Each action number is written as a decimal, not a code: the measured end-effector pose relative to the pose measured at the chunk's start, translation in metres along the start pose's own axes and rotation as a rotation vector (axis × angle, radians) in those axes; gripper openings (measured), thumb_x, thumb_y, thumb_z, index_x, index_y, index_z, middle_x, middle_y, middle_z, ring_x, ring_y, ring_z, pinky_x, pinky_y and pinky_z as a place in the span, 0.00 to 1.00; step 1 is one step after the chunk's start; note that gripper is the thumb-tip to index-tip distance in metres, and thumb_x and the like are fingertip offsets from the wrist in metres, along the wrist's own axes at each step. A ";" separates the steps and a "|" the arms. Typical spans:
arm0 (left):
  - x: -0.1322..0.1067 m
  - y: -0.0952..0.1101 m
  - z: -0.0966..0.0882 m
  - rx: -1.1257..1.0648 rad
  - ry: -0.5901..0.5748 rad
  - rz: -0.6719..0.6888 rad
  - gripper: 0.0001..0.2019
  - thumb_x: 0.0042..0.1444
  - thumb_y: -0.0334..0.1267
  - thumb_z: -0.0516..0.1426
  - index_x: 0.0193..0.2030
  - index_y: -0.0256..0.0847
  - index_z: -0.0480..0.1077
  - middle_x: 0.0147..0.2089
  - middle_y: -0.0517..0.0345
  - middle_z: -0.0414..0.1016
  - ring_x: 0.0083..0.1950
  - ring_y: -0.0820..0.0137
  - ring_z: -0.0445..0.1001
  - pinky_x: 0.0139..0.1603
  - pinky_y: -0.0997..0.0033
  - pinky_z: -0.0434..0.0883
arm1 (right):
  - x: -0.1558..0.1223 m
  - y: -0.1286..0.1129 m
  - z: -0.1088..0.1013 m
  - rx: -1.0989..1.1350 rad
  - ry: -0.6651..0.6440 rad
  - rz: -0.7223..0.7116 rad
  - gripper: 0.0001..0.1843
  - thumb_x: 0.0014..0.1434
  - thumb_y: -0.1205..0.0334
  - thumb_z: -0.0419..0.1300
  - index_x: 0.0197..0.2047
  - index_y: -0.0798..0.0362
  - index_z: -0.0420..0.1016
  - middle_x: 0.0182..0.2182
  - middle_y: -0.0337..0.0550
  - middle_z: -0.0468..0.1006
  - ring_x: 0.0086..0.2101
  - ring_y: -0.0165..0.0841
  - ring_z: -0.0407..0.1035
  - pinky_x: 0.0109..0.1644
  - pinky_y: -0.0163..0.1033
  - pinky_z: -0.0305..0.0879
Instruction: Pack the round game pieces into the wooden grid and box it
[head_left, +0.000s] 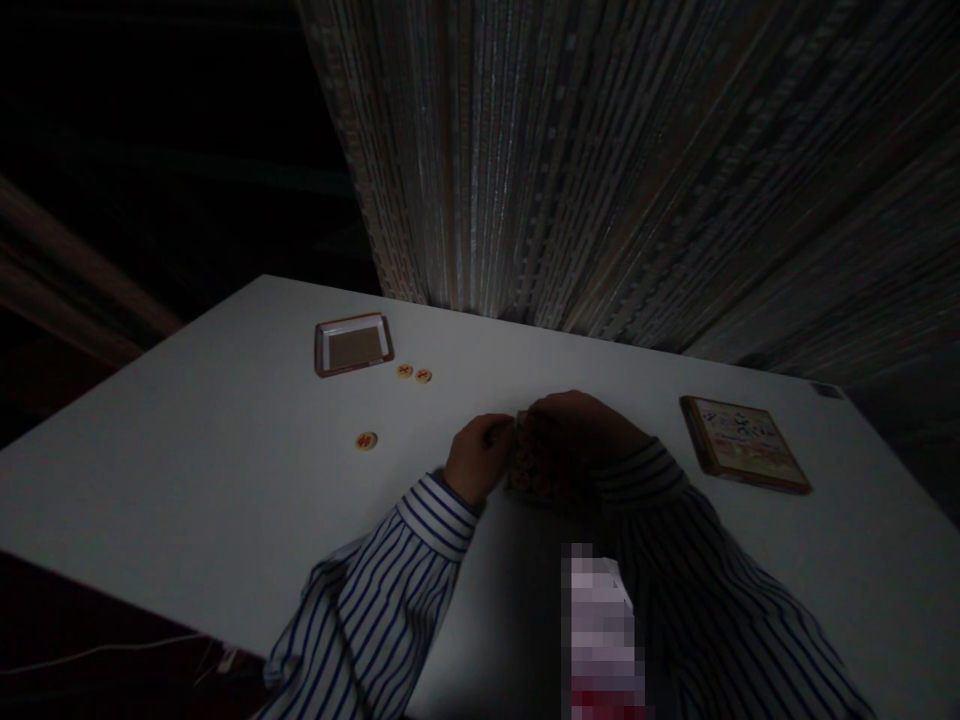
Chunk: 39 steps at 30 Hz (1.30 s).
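Both my hands meet at the middle of a white table (pixel 225 500), in dim light. My left hand (pixel 477 458) is closed, its fingers pinched against the left edge of a small box of round game pieces (pixel 529 466). My right hand (pixel 581 430) curls over the top and right side of that box, hiding most of it. Both sleeves are white with blue stripes. Three loose round tan pieces with red marks lie to the left: two side by side (pixel 414 373) and one nearer (pixel 366 440).
A shallow open box tray (pixel 353 344) lies at the far left of the table. A flat printed box lid (pixel 742 442) lies at the right. A ribbed curtain (pixel 600 160) hangs behind the table. A blurred patch (pixel 600 630) sits at the bottom.
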<state>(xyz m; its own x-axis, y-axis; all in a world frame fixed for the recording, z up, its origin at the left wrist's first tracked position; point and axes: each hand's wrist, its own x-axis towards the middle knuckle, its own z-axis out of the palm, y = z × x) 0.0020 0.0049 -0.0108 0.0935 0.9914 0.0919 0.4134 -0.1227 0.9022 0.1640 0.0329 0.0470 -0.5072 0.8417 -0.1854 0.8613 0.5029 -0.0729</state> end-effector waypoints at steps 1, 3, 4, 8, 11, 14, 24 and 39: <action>0.000 0.000 0.000 0.004 -0.002 0.002 0.10 0.53 0.34 0.53 0.39 0.37 0.73 0.40 0.50 0.76 0.41 0.67 0.74 0.45 0.65 0.70 | 0.000 0.000 0.000 0.007 0.008 0.000 0.15 0.59 0.61 0.48 0.40 0.55 0.74 0.36 0.47 0.77 0.36 0.33 0.70 0.36 0.34 0.58; 0.000 0.001 -0.001 0.013 -0.007 0.004 0.10 0.53 0.34 0.53 0.39 0.37 0.73 0.39 0.50 0.77 0.41 0.67 0.74 0.45 0.65 0.70 | -0.001 0.000 0.000 0.015 0.015 -0.004 0.15 0.59 0.62 0.48 0.39 0.56 0.75 0.35 0.48 0.78 0.36 0.33 0.70 0.36 0.34 0.59; 0.000 0.001 0.000 0.018 -0.008 0.005 0.09 0.53 0.34 0.53 0.39 0.38 0.73 0.39 0.50 0.77 0.41 0.67 0.74 0.44 0.65 0.70 | -0.001 0.000 0.000 0.015 0.011 -0.005 0.14 0.59 0.63 0.48 0.39 0.56 0.74 0.35 0.48 0.78 0.36 0.33 0.71 0.36 0.34 0.59; 0.001 -0.001 0.001 0.025 0.000 0.016 0.09 0.52 0.33 0.53 0.39 0.38 0.73 0.39 0.51 0.77 0.41 0.67 0.74 0.44 0.65 0.71 | -0.002 0.000 -0.001 0.002 -0.004 -0.005 0.14 0.58 0.65 0.49 0.40 0.56 0.74 0.36 0.48 0.78 0.36 0.33 0.71 0.36 0.34 0.59; 0.001 -0.003 0.001 0.011 0.005 0.020 0.09 0.53 0.34 0.53 0.39 0.38 0.73 0.39 0.51 0.77 0.40 0.68 0.74 0.44 0.66 0.71 | -0.002 0.000 -0.002 -0.009 0.005 0.008 0.15 0.60 0.62 0.48 0.40 0.56 0.74 0.35 0.48 0.78 0.36 0.34 0.71 0.36 0.34 0.60; 0.000 -0.003 0.001 0.006 0.016 0.010 0.09 0.52 0.34 0.53 0.39 0.38 0.73 0.39 0.51 0.77 0.40 0.68 0.74 0.44 0.67 0.71 | -0.002 0.000 -0.004 -0.024 0.006 0.020 0.16 0.60 0.60 0.47 0.40 0.55 0.74 0.35 0.48 0.78 0.36 0.34 0.72 0.36 0.34 0.60; 0.000 0.000 -0.003 -0.007 0.059 0.021 0.09 0.52 0.33 0.53 0.37 0.37 0.73 0.38 0.51 0.77 0.40 0.68 0.74 0.43 0.67 0.71 | -0.004 0.000 -0.010 -0.010 0.027 0.021 0.15 0.59 0.63 0.49 0.44 0.56 0.73 0.39 0.48 0.77 0.39 0.35 0.71 0.40 0.36 0.61; 0.001 -0.005 -0.001 -0.018 0.118 0.060 0.06 0.49 0.32 0.54 0.32 0.37 0.73 0.32 0.55 0.77 0.34 0.71 0.73 0.37 0.71 0.70 | -0.014 -0.002 -0.026 0.026 0.141 0.068 0.15 0.60 0.63 0.46 0.40 0.55 0.73 0.38 0.46 0.77 0.37 0.33 0.69 0.39 0.34 0.56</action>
<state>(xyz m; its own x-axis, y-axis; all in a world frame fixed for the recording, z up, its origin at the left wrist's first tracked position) -0.0003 0.0068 -0.0145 0.0099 0.9811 0.1935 0.3935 -0.1817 0.9012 0.1685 0.0258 0.0751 -0.4456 0.8938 -0.0518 0.8933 0.4401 -0.0910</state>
